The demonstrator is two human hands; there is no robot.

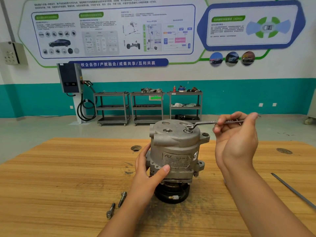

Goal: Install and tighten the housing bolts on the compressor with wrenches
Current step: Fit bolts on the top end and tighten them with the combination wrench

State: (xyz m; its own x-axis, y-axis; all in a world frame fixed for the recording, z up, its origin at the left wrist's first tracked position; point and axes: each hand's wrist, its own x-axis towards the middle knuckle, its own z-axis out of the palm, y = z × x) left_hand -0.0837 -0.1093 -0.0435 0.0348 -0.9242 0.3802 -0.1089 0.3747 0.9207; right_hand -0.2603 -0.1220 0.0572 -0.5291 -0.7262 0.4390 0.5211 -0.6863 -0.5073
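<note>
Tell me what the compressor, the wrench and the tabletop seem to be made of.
The compressor looks like cast aluminium: dull grey, matte, grainy. The wrench seems polished steel, given its bright shine. The tabletop is wood or laminate, with striped orange grain.

Matt cast-metal compressor (174, 147) (shiny steel wrench (205, 124)) on grained wood table (68, 168).

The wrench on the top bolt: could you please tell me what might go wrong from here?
The right hand only pinches the wrench by its end, so the ring may slip off the bolt. The compressor stands on end, steadied by the left hand alone; it could twist or tip. The two loose bolts beside that forearm could get knocked away.
</note>
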